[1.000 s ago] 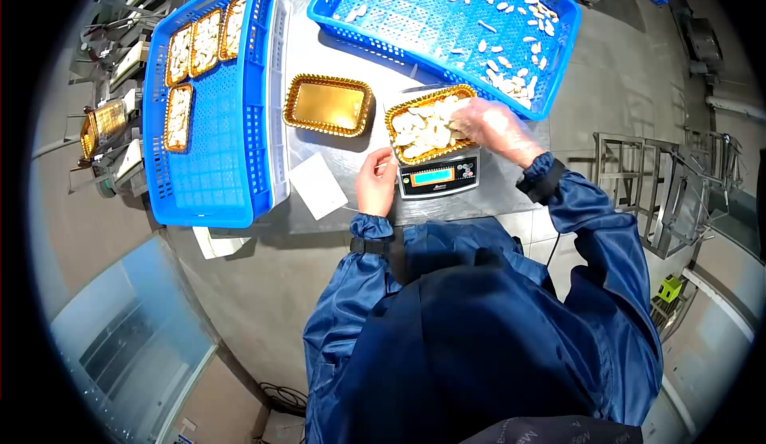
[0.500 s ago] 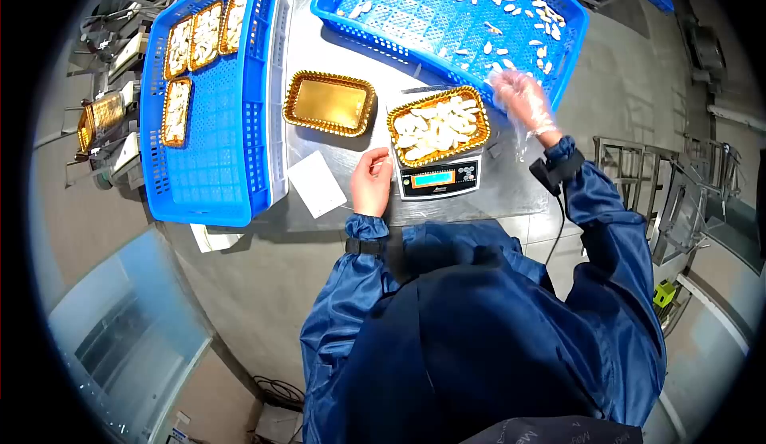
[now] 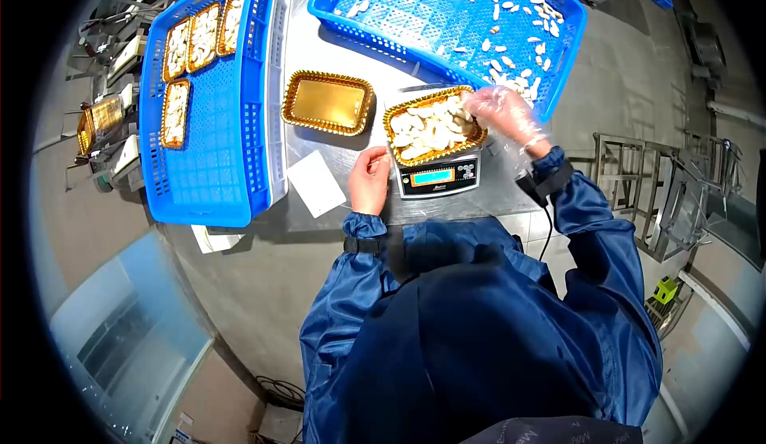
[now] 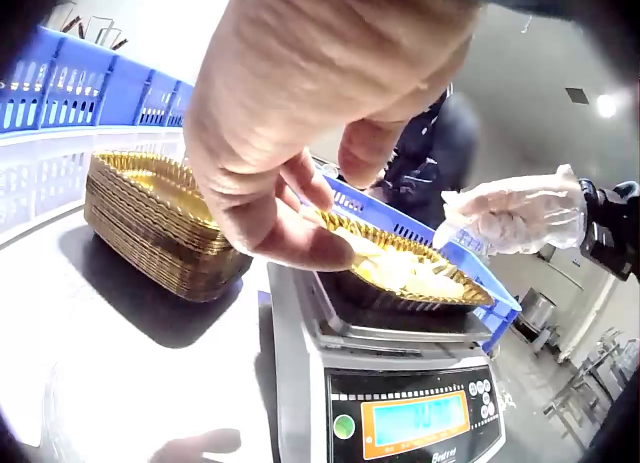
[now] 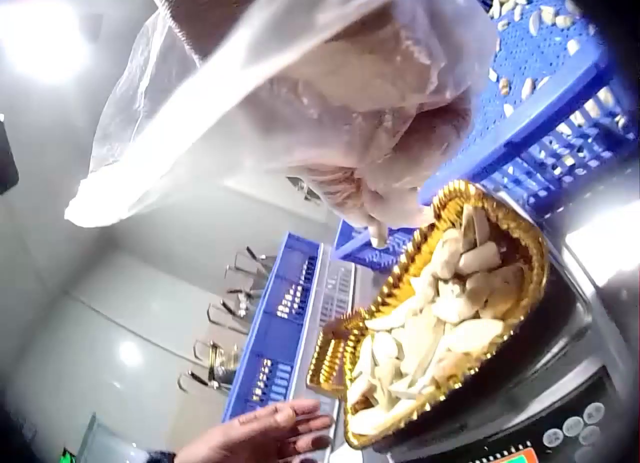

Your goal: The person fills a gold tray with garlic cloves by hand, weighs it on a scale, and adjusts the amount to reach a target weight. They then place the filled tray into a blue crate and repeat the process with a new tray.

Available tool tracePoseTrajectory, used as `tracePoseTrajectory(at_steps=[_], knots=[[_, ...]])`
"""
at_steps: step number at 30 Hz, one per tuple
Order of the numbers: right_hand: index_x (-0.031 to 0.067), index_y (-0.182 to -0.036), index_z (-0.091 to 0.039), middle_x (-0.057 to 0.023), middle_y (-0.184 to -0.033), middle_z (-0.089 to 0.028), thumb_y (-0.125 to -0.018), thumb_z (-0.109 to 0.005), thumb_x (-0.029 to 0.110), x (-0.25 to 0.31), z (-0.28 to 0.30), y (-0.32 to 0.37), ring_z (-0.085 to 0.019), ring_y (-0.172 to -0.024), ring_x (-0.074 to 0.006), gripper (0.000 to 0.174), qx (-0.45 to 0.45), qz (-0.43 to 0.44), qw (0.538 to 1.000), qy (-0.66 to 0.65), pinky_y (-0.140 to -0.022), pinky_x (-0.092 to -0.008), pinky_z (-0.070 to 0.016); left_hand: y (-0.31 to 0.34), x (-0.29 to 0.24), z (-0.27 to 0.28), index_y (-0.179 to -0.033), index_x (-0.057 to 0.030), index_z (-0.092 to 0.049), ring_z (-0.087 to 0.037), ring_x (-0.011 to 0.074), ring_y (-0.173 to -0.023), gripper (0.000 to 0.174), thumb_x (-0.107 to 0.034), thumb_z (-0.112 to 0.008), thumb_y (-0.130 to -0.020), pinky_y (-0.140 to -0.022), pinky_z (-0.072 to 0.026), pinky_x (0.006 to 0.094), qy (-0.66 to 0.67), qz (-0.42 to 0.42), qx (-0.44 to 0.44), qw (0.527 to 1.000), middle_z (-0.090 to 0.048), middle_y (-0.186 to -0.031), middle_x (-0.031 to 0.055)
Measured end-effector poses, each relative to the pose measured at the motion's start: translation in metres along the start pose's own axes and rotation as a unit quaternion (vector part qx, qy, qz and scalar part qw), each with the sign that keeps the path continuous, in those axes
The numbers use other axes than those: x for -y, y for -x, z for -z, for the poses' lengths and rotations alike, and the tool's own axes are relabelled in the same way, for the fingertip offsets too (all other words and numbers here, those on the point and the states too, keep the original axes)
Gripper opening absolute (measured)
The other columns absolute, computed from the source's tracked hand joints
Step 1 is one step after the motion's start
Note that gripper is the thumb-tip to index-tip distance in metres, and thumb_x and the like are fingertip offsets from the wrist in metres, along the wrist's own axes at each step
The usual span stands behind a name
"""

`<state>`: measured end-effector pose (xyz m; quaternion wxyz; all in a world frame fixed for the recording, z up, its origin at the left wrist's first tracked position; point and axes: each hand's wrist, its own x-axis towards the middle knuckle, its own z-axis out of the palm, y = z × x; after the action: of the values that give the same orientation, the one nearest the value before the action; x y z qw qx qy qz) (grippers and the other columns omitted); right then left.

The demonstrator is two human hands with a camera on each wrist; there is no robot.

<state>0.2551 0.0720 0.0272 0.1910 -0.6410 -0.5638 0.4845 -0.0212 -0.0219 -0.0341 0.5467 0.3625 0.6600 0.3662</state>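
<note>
Pale sliced pieces [image 3: 428, 130] fill a gold fluted tray [image 3: 396, 156] on a digital scale [image 3: 439, 177] with a lit display. The bare left hand [image 3: 369, 181] lies beside the scale's left edge, fingers loosely bent and holding nothing; in the left wrist view that hand [image 4: 320, 103] hangs near the tray's rim. Over the tray's right side is the right hand [image 3: 508, 117], in a clear plastic glove. The right wrist view shows this hand [image 5: 370, 113] pinching a small pale piece [image 5: 377, 233] at its fingertips, partly covered by the glove.
A stack of empty gold trays [image 3: 329, 104] stands left of the scale, with a white sheet [image 3: 317, 185] below it. Blue crates flank the work: the left one [image 3: 253, 117] holds several filled trays, the upper right one [image 3: 447, 69] loose pieces.
The right hand went from the tray to the upper right crate, then came back left over the tray with a pale piece. The left hand has barely moved.
</note>
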Motion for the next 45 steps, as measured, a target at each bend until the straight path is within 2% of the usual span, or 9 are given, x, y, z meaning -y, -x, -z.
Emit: tracePoseTrajectory(at_steps=[2,4,10,23,32,34,37,39,45], knots=[[0.0054,-0.094,-0.068,-0.0038,-0.073,-0.063,-0.087,-0.062,0.033,-0.021,0.028,-0.014,-0.056,-0.061,-0.01,0.03,-0.08,-0.005,0.986,-0.149,-0.051,-0.0251,-0.0432,-0.001,0.002,0.002,-0.105,-0.0014,-0.062,-0.059,0.0088,-0.082,0.02,-0.011,-0.062,-0.087,-0.075,-0.0481,0.0233,-0.022,0.01,-0.002,1.0,-0.065,-0.093,0.0044],[0.0049,-0.095,-0.068,-0.0033,-0.072,-0.061,-0.087,-0.062,0.035,-0.032,0.047,-0.023,-0.053,-0.057,-0.0108,0.031,-0.16,-0.058,0.966,-0.197,-0.048,-0.0254,-0.0411,-0.002,0.001,0.003,-0.105,-0.0009,-0.061,-0.059,0.0087,-0.082,0.02,-0.01,-0.062,-0.087,-0.075,-0.048,0.0228,-0.012,0.005,0.0,1.0,-0.065,-0.093,0.005],[0.0074,-0.09,-0.066,-0.0004,-0.067,-0.059,-0.088,-0.061,0.035,-0.023,0.037,0.001,-0.049,-0.053,-0.0071,0.028,-0.062,-0.099,0.985,-0.131,-0.049,-0.0229,-0.0393,-0.001,0.005,0.003,-0.105,-0.0008,-0.062,-0.059,0.0093,-0.082,0.021,-0.011,-0.061,-0.087,-0.076,-0.0479,0.0236,-0.012,-0.01,0.004,1.0,-0.065,-0.092,0.0047],[0.0032,-0.096,-0.068,-0.0119,-0.085,-0.068,-0.086,-0.061,0.031,-0.041,0.017,-0.001,-0.065,-0.078,-0.0197,0.03,-0.063,-0.003,0.995,0.074,-0.071,-0.0326,-0.0499,0.003,0.006,0.006,-0.104,-0.0014,-0.064,-0.059,0.0086,-0.079,0.02,-0.013,-0.062,-0.087,-0.074,-0.0484,0.0235,-0.015,0.012,-0.013,1.0,-0.065,-0.088,0.0043],[0.0039,-0.091,-0.067,-0.014,-0.082,-0.066,-0.085,-0.063,0.027,-0.019,0.001,0.015,-0.065,-0.075,-0.027,0.025,-0.014,0.054,0.991,0.118,-0.068,-0.0348,-0.0499,0.003,0.008,0.003,-0.104,-0.0009,-0.063,-0.06,0.0091,-0.081,0.021,-0.011,-0.062,-0.086,-0.076,-0.0484,0.0242,-0.016,-0.004,-0.008,1.0,-0.066,-0.09,0.0048],[0.0041,-0.091,-0.066,-0.0154,-0.084,-0.066,-0.082,-0.066,0.026,-0.024,-0.017,0.02,-0.065,-0.077,-0.0314,0.024,0.007,0.097,0.985,0.142,-0.069,-0.0367,-0.0503,0.005,0.005,0.0,-0.107,-0.0039,-0.063,-0.061,0.0169,-0.094,0.025,-0.01,-0.063,-0.084,-0.081,-0.0488,0.0288,-0.057,-0.018,0.003,0.998,-0.065,-0.102,0.0099],[0.0065,-0.089,-0.066,-0.0151,-0.084,-0.064,-0.08,-0.067,0.025,-0.016,-0.049,0.026,-0.062,-0.083,-0.0331,0.02,0.003,0.214,0.958,0.193,-0.071,-0.0403,-0.0494,0.013,-0.006,-0.02,-0.115,-0.0097,-0.062,-0.045,0.0359,-0.12,0.035,-0.008,-0.062,-0.08,-0.099,-0.0396,0.0405,-0.223,-0.183,-0.041,0.957,-0.048,-0.13,0.0192],[0.0069,-0.085,-0.063,-0.0138,-0.077,-0.059,-0.079,-0.066,0.022,-0.02,-0.064,0.022,-0.06,-0.079,-0.033,0.017,-0.024,0.278,0.931,0.235,-0.067,-0.0417,-0.0485,0.016,-0.009,-0.031,-0.116,-0.0125,-0.062,-0.041,0.0365,-0.124,0.037,-0.007,-0.061,-0.08,-0.104,-0.0343,0.0409,-0.272,-0.227,-0.031,0.935,-0.045,-0.134,0.0199],[0.008,-0.086,-0.063,-0.0118,-0.076,-0.058,-0.078,-0.065,0.016,-0.027,-0.067,0.013,-0.06,-0.076,-0.0315,0.012,-0.089,0.259,0.926,0.259,-0.064,-0.0412,-0.0483,0.02,-0.006,-0.037,-0.12,-0.0141,-0.06,-0.034,0.0378,-0.13,0.041,-0.007,-0.061,-0.079,-0.107,-0.0304,0.0428,-0.313,-0.23,0.001,0.921,-0.036,-0.142,0.0202]])
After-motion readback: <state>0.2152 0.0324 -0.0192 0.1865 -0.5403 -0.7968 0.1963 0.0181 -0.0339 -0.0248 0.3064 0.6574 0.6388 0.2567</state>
